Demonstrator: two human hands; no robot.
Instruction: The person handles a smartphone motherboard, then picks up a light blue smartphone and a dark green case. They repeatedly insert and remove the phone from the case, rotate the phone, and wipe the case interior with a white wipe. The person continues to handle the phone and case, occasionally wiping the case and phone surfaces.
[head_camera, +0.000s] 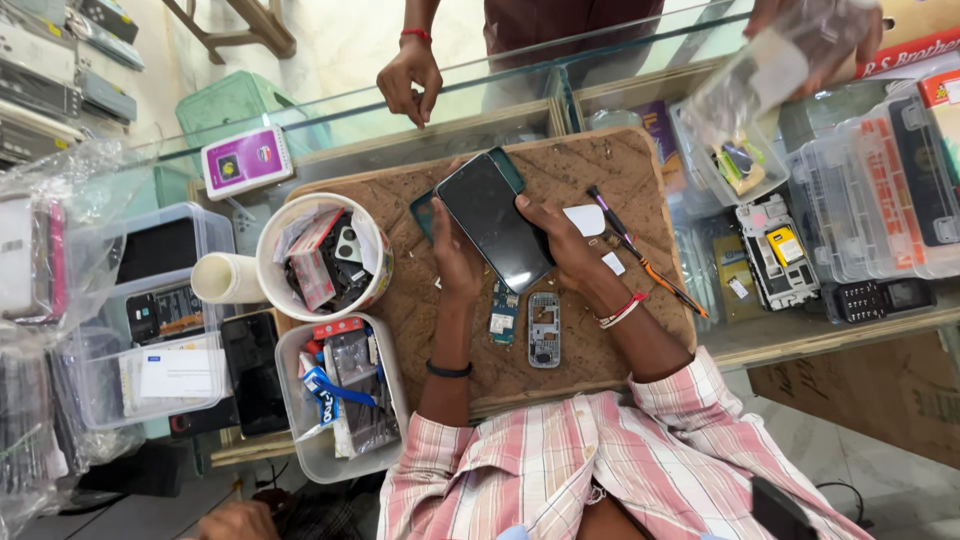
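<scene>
Bare brown board (610, 165) lies open at 12 and 1 o'clock of the dark phone (492, 222) held by the left hand (455, 262) and right hand (562, 240). At 9 o'clock, a round tub (322, 255) of parts and a white bottle (228, 278) block the way; at 7 o'clock, a rectangular tray (335, 400). At 3 o'clock lies a screwdriver (640, 250), and at 6 o'clock two small circuit boards (527, 325). Another person's hand (410, 78) rests on the glass worktop (520, 75) at 12 o'clock.
</scene>
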